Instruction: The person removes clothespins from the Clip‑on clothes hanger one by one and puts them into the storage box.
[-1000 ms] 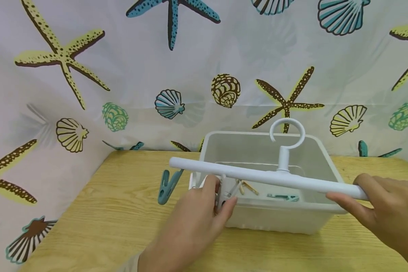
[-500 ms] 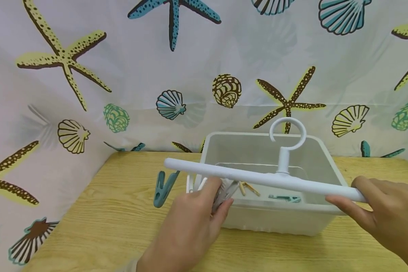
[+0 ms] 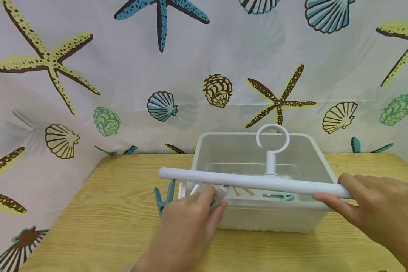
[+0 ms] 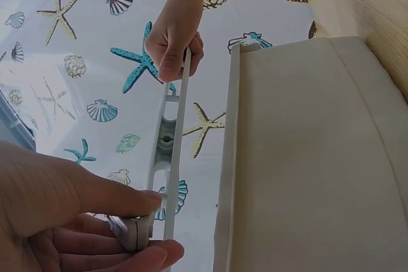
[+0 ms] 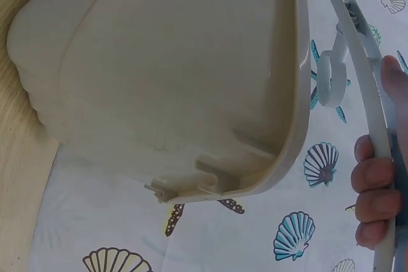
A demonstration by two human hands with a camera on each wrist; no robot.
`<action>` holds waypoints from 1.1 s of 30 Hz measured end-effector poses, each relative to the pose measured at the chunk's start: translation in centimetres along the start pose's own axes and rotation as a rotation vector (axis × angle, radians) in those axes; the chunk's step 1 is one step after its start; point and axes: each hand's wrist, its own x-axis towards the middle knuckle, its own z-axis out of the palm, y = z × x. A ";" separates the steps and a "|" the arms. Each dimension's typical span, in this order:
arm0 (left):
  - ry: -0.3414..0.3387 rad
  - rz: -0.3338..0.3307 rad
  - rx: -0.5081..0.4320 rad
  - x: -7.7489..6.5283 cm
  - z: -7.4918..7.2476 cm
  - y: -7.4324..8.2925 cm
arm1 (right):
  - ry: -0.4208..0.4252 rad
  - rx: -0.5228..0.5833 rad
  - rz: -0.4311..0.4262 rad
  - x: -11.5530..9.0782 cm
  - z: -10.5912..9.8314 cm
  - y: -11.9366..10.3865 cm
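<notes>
In the head view a white clothes hanger (image 3: 224, 178) with a straight bar and a ring hook is held level over the near rim of a white plastic bin (image 3: 268, 219). My right hand (image 3: 377, 204) grips the bar's right end, fingers wrapped round it, as the right wrist view also shows. My left hand (image 3: 187, 223) pinches a greyish clothespin (image 4: 135, 232) just below the left half of the bar. The clothespin's tip reaches the bar's underside in the left wrist view. A teal clothespin (image 3: 166, 196) hangs under the bar's left end, partly behind my left hand.
Inside the bin lie another teal clothespin (image 3: 281, 196) and wooden clothespins (image 3: 248, 191) seen just under the bar. Wooden tabletop (image 3: 122, 189) extends left of the bin. A curtain (image 3: 190, 56) with starfish and shell prints hangs behind and at the sides.
The hanger has dipped slightly, together with the teal clothespin under its left end. My left hand has shifted a little left, and its greyish clothespin has tilted over. The head view has turned slightly right.
</notes>
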 end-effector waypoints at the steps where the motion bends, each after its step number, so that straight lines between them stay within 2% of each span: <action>1: 0.013 -0.002 0.002 0.0 -0.1 0.0 | 0.003 0.003 -0.003 0.0 0.0 0.0; 4: 0.043 0.002 0.010 0.0 -0.3 0.0 | 0.003 0.016 -0.005 0.1 -0.1 0.2; 9: 0.055 0.018 0.024 0.0 -0.7 0.3 | -0.018 0.024 0.013 0.0 -0.2 0.4; 14: 0.079 0.043 0.032 0.1 -0.9 0.7 | -0.002 0.015 0.016 0.0 -0.4 0.5; 23: 0.071 0.053 0.056 -0.6 -0.5 0.5 | 0.044 -0.015 -0.010 -0.5 -0.1 0.3; 33: 0.086 0.054 0.045 -0.1 -0.4 0.6 | 0.041 -0.033 -0.015 -0.7 0.3 1.1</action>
